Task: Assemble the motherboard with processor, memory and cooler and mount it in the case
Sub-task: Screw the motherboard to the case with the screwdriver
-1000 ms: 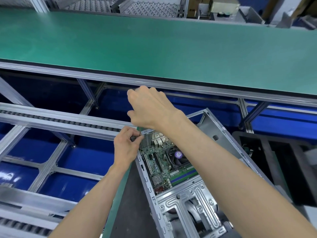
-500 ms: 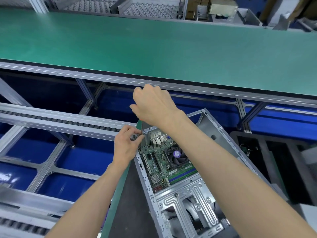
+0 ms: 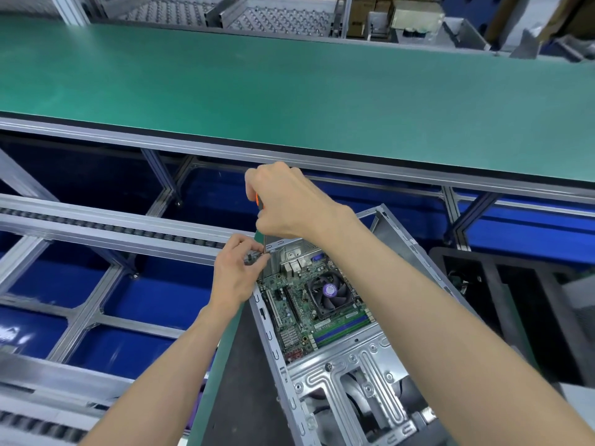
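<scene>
- Rails of a grey roller track (image 3: 96,226) run off to the left of both hands, over blue flooring.
- Left hand (image 3: 236,272) sits at the far left corner of the case (image 3: 351,378), thumb and fingertips pinched together at the metal shaft of the screwdriver (image 3: 260,204); whatever small part they hold is too small to tell.
- Right hand (image 3: 286,201) is directly above the left, fist curled round the screwdriver handle, of which only an orange and black sliver shows; the shaft points straight down.
- Motherboard (image 3: 299,317) lies flat inside the case, just below and right of the left hand, under the right forearm.
- Cooler (image 3: 330,292) with its black fan sits on the board, with green memory sticks (image 3: 344,328) just nearer the person.
- Green bench (image 3: 289,91) stretches across beyond both hands.
</scene>
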The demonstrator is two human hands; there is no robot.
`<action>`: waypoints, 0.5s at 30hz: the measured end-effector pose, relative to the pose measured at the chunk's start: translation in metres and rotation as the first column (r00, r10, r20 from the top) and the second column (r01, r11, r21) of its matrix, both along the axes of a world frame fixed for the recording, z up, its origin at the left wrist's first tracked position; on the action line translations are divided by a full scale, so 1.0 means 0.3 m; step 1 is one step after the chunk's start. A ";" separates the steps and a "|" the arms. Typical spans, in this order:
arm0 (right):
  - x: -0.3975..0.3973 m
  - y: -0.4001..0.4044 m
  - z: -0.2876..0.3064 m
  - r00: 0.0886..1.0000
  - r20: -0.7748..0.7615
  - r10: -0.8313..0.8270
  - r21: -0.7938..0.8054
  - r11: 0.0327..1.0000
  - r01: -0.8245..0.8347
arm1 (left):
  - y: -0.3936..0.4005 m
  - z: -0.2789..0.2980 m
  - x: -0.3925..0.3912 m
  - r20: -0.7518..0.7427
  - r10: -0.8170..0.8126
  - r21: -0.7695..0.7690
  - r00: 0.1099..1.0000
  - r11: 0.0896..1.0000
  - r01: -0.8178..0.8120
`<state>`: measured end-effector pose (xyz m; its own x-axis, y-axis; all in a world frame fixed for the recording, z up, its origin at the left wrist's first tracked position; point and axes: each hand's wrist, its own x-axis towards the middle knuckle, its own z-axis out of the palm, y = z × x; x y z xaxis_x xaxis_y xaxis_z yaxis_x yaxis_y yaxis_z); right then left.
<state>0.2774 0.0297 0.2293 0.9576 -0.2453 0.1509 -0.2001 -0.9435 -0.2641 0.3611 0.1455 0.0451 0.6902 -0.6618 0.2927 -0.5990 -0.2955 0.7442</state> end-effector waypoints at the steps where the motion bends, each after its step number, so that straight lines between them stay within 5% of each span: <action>1: 0.002 0.004 -0.008 0.999 0.031 -0.025 -0.025 0.999 0.026 | 0.000 -0.001 0.001 0.003 -0.001 0.000 1.000 1.000 0.001; 4: 0.009 0.005 -0.024 0.993 0.088 -0.084 -0.092 0.991 0.092 | -0.001 -0.004 0.005 -0.005 -0.003 0.004 1.000 1.000 0.003; 8: 0.001 -0.013 -0.017 0.997 0.075 -0.029 0.034 0.999 0.027 | -0.001 0.005 0.007 -0.069 -0.013 0.009 0.998 1.000 0.014; 15: -0.079 -0.093 0.059 0.976 0.138 -0.171 0.100 0.982 0.158 | 0.056 0.035 0.003 -0.224 -0.030 -0.076 0.974 0.997 0.013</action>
